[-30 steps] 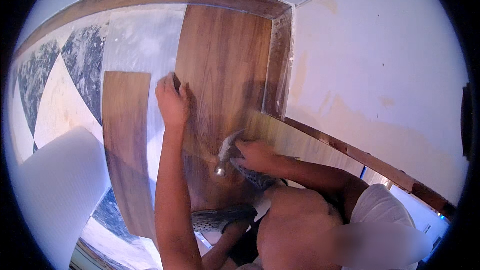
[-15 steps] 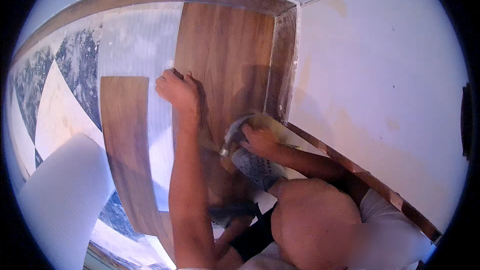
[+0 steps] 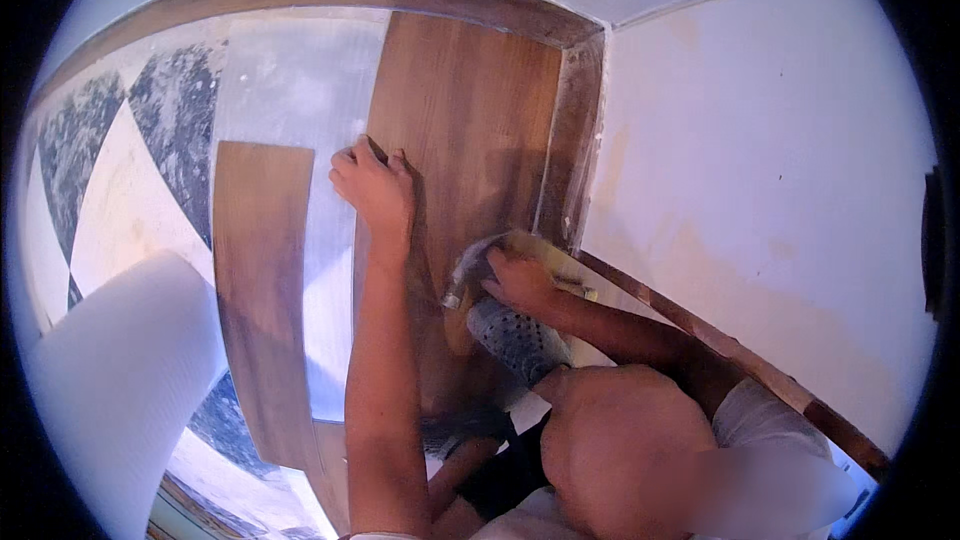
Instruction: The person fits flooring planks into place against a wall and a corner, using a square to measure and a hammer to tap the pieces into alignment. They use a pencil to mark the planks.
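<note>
Right hand (image 3: 522,282) closed around hammer (image 3: 467,270); hammer's head juts left of fingers, over brown plank (image 3: 470,90). Left hand (image 3: 378,188), fingers half curled, at plank's left edge, farther forward; cannot tell whether it grips anything.

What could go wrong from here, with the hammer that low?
1. The hammer in the right hand hangs close to the perforated shoe; a stray swing might catch the foot.
2. The left hand has its fingers at the edge of the wood-look floor; a blow there could hit or pinch them.
</note>
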Tool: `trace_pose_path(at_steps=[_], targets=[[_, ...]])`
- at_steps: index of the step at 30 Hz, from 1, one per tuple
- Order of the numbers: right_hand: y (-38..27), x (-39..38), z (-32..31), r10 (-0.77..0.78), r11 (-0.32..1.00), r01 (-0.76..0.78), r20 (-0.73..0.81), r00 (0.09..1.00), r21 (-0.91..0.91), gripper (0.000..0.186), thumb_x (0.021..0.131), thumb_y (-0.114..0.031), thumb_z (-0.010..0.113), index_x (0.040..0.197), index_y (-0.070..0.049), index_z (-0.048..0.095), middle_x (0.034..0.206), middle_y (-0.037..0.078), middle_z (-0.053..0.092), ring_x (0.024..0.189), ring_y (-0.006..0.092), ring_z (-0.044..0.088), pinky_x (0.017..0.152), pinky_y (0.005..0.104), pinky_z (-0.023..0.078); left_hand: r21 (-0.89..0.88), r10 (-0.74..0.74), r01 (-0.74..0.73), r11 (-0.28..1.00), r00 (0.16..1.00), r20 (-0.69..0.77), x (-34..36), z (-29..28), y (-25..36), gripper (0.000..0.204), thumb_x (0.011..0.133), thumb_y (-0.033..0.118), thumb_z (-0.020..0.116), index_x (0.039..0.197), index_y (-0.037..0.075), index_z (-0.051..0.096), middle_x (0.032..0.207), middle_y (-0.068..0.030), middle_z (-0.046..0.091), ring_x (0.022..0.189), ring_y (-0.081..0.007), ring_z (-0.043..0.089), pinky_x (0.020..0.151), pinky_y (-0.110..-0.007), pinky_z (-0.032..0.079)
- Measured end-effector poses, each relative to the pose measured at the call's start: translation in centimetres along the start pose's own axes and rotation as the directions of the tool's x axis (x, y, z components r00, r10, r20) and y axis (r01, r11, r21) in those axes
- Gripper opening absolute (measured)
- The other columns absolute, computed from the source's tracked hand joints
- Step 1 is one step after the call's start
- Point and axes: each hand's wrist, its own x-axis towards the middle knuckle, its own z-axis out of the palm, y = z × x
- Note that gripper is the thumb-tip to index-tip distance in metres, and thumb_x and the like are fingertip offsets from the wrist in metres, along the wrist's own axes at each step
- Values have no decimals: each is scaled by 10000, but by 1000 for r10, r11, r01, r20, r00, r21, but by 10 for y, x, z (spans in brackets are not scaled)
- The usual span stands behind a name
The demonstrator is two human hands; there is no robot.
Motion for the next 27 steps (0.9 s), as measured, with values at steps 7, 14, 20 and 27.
trace_pose_path(at_steps=[7, 14, 20, 27], targets=[[-75, 27, -57, 148, 939, -124, -49, 988, 321, 428, 923, -372, 691, 1042, 7, 533, 902, 284, 678, 865, 468, 680, 772, 536, 536, -47, -179, 177, 983, 983, -50, -78, -23, -73, 464, 866, 164, 712, 1278, -21, 605, 1254, -260, 557, 1191, -441, 500, 1018, -527, 413], [-204, 157, -110, -184, 904, 291, -331, 926, 313, 534, 854, -360, 744, 1177, 32, 582, 1082, 300, 676, 1050, 480, 642, 905, 501, 521, 62, -200, 205, 977, 977, -75, -109, -41, -62, 510, 817, 221, 771, 1223, -30, 591, 1225, -240, 563, 1142, -424, 524, 990, -508, 436], [-259, 303, -185, -635, 639, 497, -38, 772, -588, 255, 811, -161, 645, 939, 44, 726, 972, 262, 722, 921, 409, 715, 786, 496, 577, 67, -342, 337, 939, 935, 88, -82, -44, -70, 470, 788, 285, 822, 1097, 1, 610, 1136, -213, 595, 1071, -398, 579, 907, -499, 479], [-230, 306, -201, -466, -101, 626, 593, 657, -773, 197, 858, -169, 598, 986, -95, 728, 980, 169, 743, 939, 352, 724, 788, 465, 583, -23, -339, 341, 940, 940, 46, -92, -41, -77, 403, 786, 218, 825, 1042, -3, 605, 1064, -241, 615, 1017, -437, 595, 861, -535, 487]])
